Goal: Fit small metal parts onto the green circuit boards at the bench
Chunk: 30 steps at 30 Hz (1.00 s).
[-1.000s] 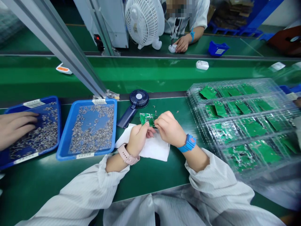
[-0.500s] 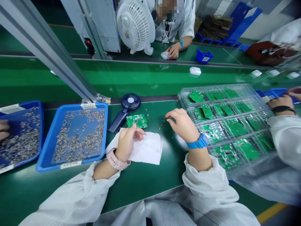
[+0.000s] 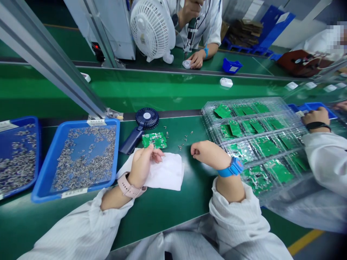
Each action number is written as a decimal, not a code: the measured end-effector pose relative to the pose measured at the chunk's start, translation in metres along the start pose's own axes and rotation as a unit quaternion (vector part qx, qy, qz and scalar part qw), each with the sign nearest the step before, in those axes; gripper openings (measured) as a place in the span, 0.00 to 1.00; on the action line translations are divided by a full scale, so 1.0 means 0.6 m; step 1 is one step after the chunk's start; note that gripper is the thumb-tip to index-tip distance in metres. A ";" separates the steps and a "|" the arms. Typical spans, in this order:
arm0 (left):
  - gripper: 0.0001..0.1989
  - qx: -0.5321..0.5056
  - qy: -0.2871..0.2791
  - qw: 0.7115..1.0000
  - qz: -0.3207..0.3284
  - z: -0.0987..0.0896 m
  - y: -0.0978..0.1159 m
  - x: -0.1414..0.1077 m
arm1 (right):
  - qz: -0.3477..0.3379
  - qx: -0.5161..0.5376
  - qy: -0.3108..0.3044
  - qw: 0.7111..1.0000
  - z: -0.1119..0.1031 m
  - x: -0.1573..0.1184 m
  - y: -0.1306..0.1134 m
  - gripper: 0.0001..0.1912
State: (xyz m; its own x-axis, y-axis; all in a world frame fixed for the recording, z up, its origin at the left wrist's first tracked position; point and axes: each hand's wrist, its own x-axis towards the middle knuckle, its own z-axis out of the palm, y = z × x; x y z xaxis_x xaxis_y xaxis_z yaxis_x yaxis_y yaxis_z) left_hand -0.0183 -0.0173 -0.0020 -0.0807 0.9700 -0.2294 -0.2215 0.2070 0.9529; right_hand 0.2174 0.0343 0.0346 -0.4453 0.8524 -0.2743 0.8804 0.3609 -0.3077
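My left hand (image 3: 143, 162), with a pink watch strap at the wrist, is closed with its thumb at the lower edge of a green circuit board (image 3: 155, 140). Its fingers curl above a folded white cloth (image 3: 169, 171). My right hand (image 3: 207, 153), wearing a blue wristband, is closed with the fingers tucked under. Whatever it holds is hidden. Just beyond it, several small metal parts (image 3: 181, 147) lie loose on the green table. A dark handheld fan (image 3: 132, 140) rests behind the cloth.
Two blue trays, one nearer (image 3: 115, 159) and one at far left (image 3: 38, 151), hold many small metal parts. Clear plastic trays (image 3: 208, 108) of circuit boards stand at right, beside a co-worker's arm (image 3: 324, 155). A green conveyor (image 3: 173, 86) runs behind, below a metal post (image 3: 62, 68).
My right hand has drawn back from the loose metal parts toward me, and its fingers have curled in. My left hand stays at the circuit board. A hand at the far left tray has left view.
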 end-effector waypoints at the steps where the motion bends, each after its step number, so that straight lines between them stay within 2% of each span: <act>1: 0.24 0.000 -0.002 1.000 -0.001 0.000 0.000 0.000 | 0.011 0.006 0.013 1.000 -0.001 0.002 -0.005 0.10; 6: 0.24 -0.001 -0.004 1.000 -0.001 -0.003 -0.001 -0.001 | 0.024 0.096 0.035 0.994 -0.020 0.003 -0.017 0.08; 10: 0.24 0.003 -0.005 1.000 -0.007 -0.004 0.000 -0.002 | 0.070 0.071 0.068 0.993 -0.029 0.001 -0.006 0.11; 12: 0.24 0.005 -0.006 1.000 -0.006 -0.004 -0.001 -0.002 | 0.068 0.051 0.050 0.995 -0.027 0.003 0.001 0.12; 16: 0.23 0.007 -0.009 1.000 -0.006 -0.003 -0.002 0.000 | 0.002 0.041 -0.009 0.999 -0.014 0.011 0.006 0.11; 20: 0.23 0.005 -0.012 1.000 -0.004 -0.002 -0.001 0.001 | -0.020 0.034 -0.025 0.999 -0.007 0.019 0.001 0.07; 25: 0.22 0.003 -0.013 1.000 0.000 -0.001 -0.001 0.002 | -0.055 0.033 0.006 0.998 -0.002 0.024 -0.016 0.05; 30: 0.23 0.008 -0.016 1.000 0.003 0.000 -0.004 0.003 | -0.064 0.122 0.079 0.987 -0.003 0.021 -0.028 0.08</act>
State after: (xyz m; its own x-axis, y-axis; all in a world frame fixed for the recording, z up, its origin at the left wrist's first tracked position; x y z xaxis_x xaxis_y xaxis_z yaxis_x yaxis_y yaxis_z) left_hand -0.0179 -0.0163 -0.0046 -0.0511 0.9747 -0.2175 -0.2047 0.2029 0.9575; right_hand 0.1974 0.0397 0.0380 -0.5015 0.8615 -0.0792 0.7449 0.3835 -0.5459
